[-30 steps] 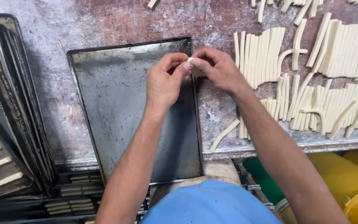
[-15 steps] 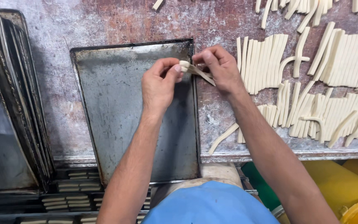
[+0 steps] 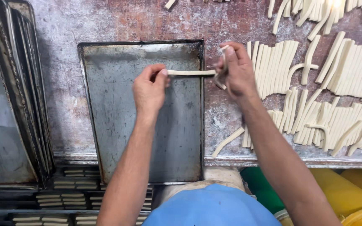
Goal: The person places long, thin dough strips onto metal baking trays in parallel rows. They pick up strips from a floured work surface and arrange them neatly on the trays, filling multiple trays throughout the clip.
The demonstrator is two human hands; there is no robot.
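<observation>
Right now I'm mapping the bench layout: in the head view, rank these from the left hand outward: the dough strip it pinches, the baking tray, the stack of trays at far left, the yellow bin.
1. Dough strip: pinched by the left hand fingers.
2. Baking tray: directly beneath the hand.
3. Stack of trays: far left.
4. Yellow bin: bottom right, farthest.

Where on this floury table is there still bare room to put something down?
The metal tray is bare below the dough strip stretched between the left hand and right hand. A floury patch lies between tray and stacked trays. The right side is crowded with dough strips.
</observation>
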